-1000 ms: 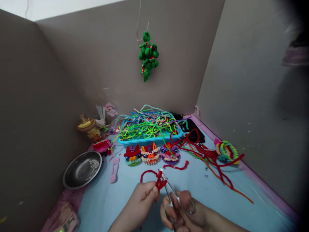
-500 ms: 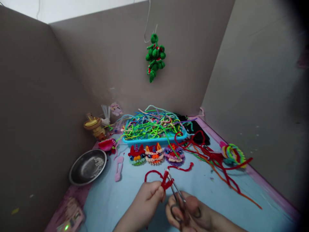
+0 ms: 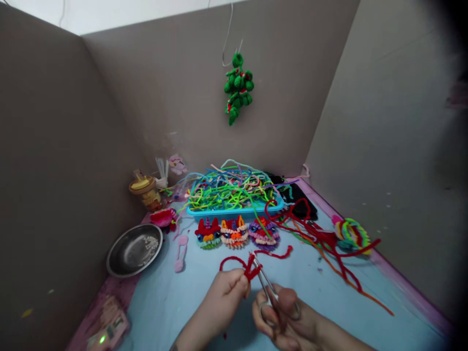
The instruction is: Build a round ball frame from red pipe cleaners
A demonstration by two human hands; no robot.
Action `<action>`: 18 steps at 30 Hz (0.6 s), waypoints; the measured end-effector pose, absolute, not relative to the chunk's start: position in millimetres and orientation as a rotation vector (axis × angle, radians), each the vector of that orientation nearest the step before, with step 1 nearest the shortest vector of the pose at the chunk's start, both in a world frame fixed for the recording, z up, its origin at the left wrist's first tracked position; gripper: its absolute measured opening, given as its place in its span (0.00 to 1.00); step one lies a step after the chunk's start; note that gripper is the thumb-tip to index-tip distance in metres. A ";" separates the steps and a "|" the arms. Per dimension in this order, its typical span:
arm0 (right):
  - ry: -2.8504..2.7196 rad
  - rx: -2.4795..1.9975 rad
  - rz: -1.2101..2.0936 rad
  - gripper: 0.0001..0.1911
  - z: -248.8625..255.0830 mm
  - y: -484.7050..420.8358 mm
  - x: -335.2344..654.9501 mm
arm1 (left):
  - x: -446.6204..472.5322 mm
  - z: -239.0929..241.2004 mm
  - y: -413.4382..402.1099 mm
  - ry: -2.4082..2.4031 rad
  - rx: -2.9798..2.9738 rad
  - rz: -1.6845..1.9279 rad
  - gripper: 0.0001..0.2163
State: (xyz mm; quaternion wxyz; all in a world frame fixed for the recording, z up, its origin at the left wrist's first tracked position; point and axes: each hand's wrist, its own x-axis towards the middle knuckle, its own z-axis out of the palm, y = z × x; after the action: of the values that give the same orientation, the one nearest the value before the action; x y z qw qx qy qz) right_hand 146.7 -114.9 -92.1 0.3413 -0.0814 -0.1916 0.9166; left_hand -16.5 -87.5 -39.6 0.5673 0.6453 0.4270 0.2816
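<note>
My left hand (image 3: 224,298) pinches a bent red pipe cleaner (image 3: 245,265) low in the middle of the view, its loop curving off to the left. My right hand (image 3: 283,319) is wrapped round the handles of small metal scissors (image 3: 266,285), whose blades point up to the red pipe cleaner at my left fingertips. A short loose red piece (image 3: 278,254) lies on the blue table just beyond. Three small pipe-cleaner animal faces (image 3: 236,233) stand in a row behind it.
A blue tray (image 3: 234,210) heaped with coloured pipe cleaners sits at the back. Red and orange strands (image 3: 329,253) and a coloured coil (image 3: 351,233) lie right. A metal bowl (image 3: 133,249) and a pink clip (image 3: 179,253) lie left. Grey partition walls enclose the desk; a green ornament (image 3: 238,87) hangs above.
The view has shifted slightly, so everything sits a little further right. Both hands keep their grips, with the scissor blades staying at the red pipe cleaner.
</note>
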 end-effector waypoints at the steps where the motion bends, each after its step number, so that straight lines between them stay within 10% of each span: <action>1: -0.496 -0.223 2.379 0.27 -92.1 -114.8 146.6 | -16.5 -40.3 -87.0 1.005 1.524 0.661 0.24; 18: -0.749 -0.593 2.275 0.36 -83.1 -106.0 152.4 | -14.7 -49.3 -84.5 1.015 1.506 0.631 0.24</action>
State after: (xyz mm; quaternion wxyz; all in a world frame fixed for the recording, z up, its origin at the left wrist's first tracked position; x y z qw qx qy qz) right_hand 152.4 -106.0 -83.1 0.3305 -0.2270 -0.2865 0.8702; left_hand -14.7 -84.5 -49.3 0.5725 0.6422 0.4328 0.2692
